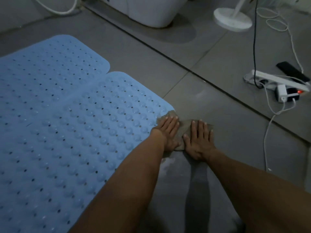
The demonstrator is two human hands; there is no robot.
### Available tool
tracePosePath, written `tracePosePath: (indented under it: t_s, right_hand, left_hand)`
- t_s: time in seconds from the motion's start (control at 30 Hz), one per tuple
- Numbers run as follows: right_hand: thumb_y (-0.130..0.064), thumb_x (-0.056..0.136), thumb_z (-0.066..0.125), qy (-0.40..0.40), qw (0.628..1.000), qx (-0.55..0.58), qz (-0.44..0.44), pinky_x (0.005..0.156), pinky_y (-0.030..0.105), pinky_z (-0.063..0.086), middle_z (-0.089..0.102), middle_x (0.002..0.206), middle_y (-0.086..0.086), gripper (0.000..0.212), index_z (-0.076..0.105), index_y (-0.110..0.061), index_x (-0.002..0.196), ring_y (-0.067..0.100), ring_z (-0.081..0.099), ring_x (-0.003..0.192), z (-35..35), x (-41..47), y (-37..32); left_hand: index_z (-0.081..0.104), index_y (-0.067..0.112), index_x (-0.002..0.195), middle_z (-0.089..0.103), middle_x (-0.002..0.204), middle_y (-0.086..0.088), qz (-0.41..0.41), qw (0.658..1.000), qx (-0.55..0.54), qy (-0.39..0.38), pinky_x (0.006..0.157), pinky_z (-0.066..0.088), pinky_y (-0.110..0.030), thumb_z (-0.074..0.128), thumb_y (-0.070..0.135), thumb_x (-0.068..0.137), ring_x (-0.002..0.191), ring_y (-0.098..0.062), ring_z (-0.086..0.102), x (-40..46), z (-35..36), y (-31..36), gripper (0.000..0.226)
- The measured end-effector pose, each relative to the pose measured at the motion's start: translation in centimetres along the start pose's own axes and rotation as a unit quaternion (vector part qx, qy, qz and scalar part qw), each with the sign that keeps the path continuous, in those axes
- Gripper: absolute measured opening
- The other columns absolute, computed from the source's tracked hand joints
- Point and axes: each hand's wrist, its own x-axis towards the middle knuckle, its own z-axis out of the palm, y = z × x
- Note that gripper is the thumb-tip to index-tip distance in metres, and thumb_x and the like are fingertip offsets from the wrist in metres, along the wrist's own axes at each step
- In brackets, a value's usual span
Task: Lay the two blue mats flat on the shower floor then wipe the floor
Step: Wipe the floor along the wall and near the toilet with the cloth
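Two blue perforated mats lie flat side by side on the grey tiled floor: the far mat (50,64) at the upper left and the near mat (80,140) overlapping it, filling the left half of the view. A grey-brown cloth (184,127) lies on the floor at the near mat's right corner. My left hand (168,132) presses flat on the cloth's left part, at the mat's edge. My right hand (198,140) presses flat on its right part. Both hands have their fingers spread, and most of the cloth is hidden under them.
A white toilet base (151,12) stands at the top centre. A white fan base (233,19) sits at the top right. A power strip (276,79) with plugs, a charger and cables lies at the right, beyond a dark floor groove (185,66). A wet streak (168,163) shows below the hands.
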Motion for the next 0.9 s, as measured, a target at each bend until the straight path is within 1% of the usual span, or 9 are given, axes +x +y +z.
tracePosePath:
  t_s: [0.07,0.13,0.2,0.27,0.5,0.6,0.7,0.8,0.9]
  right_hand:
    - [-0.052,0.102,0.016,0.005,1.000,0.008,0.009,0.121,0.053,-0.007,-0.013,0.165,0.014,0.072,-0.008,-0.013,0.158,0.032,-0.014,0.152,0.0,-0.3,-0.5]
    - [-0.053,0.098,0.023,0.043,0.999,0.008,-0.001,0.119,0.051,0.010,0.011,0.161,0.020,0.074,0.012,-0.009,0.156,0.038,0.013,0.148,-0.9,-0.3,-0.5]
    - [-0.055,0.089,0.036,0.091,0.995,-0.012,-0.027,0.107,0.044,0.029,0.040,0.140,0.020,0.068,0.037,-0.011,0.141,0.037,0.041,0.127,-2.1,-0.1,-0.3]
    - [-0.050,0.088,0.051,0.090,0.995,-0.013,-0.052,0.100,0.039,0.033,0.053,0.130,0.014,0.056,0.045,-0.014,0.130,0.033,0.050,0.119,-3.4,0.3,-0.5]
    - [-0.035,0.089,0.066,-0.143,0.987,-0.062,-0.043,0.094,0.035,0.046,0.060,0.131,0.017,0.049,0.055,-0.007,0.128,0.033,0.059,0.118,-9.4,4.4,-4.0]
    - [-0.040,0.089,0.069,-0.331,0.931,-0.151,0.002,0.089,0.033,0.050,0.070,0.109,0.013,0.043,0.071,-0.008,0.116,0.028,0.065,0.090,-12.6,8.3,-5.9]
    - [-0.036,0.084,0.076,-0.420,0.883,-0.210,0.015,0.073,0.029,0.052,0.069,0.092,0.010,0.027,0.070,-0.009,0.087,0.025,0.060,0.079,-15.7,11.6,-7.8]
    - [-0.024,0.089,0.071,-0.418,0.890,-0.184,-0.001,0.045,0.017,0.047,0.065,0.057,0.005,0.020,0.065,-0.008,0.079,0.016,0.058,0.049,-19.6,13.2,-9.9]
    - [-0.018,0.082,0.075,-0.428,0.897,-0.106,-0.004,0.056,0.019,0.050,0.069,0.073,0.010,0.023,0.071,0.000,0.096,0.020,0.064,0.060,-23.0,14.2,-11.8]
  left_hand:
    - [-0.009,0.004,0.152,-0.016,0.160,-0.016,0.012,1.000,0.003,0.014,0.119,-0.011,-0.044,0.010,0.056,0.098,0.148,-0.029,-0.015,-0.7,-0.1,-0.2,0.078]
    - [0.005,0.002,0.153,-0.001,0.161,-0.019,0.024,0.999,-0.001,0.049,0.120,-0.001,-0.047,0.018,0.054,0.098,0.148,-0.034,0.001,-1.0,-0.5,-0.1,0.077]
    - [0.024,0.003,0.147,0.021,0.154,-0.020,0.038,0.995,-0.009,0.096,0.116,0.015,-0.047,0.030,0.054,0.095,0.139,-0.035,0.023,-1.0,-1.4,-0.2,0.073]
    - [0.034,0.004,0.139,0.033,0.143,-0.019,0.052,0.990,-0.017,0.127,0.108,0.025,-0.044,0.041,0.052,0.092,0.129,-0.034,0.034,-0.5,-2.3,-0.7,0.067]
    - [0.046,0.006,0.123,0.054,0.123,-0.017,-0.009,0.973,-0.211,0.097,0.092,0.038,-0.040,0.069,0.039,0.083,0.110,-0.033,0.049,1.4,-4.0,-2.7,0.057]
    - [0.040,0.009,0.130,0.057,0.121,-0.018,-0.085,0.923,-0.370,0.060,0.090,0.045,-0.042,0.079,0.035,0.075,0.109,-0.036,0.055,2.6,-4.5,-3.7,0.072]
    - [0.051,0.018,0.133,0.061,0.123,-0.008,-0.094,0.864,-0.493,0.035,0.094,0.046,-0.033,0.081,0.031,0.072,0.113,-0.027,0.058,3.5,-4.4,-5.2,0.069]
    - [0.069,0.022,0.089,0.062,0.081,0.005,-0.101,0.813,-0.573,0.027,0.069,0.044,-0.021,0.083,0.029,0.072,0.078,-0.013,0.058,2.8,-4.8,-6.8,0.023]
    - [0.063,0.022,0.070,0.062,0.075,0.004,-0.156,0.770,-0.615,0.070,0.060,0.044,-0.020,0.083,0.028,0.068,0.067,-0.009,0.057,0.3,-6.7,-9.2,0.022]
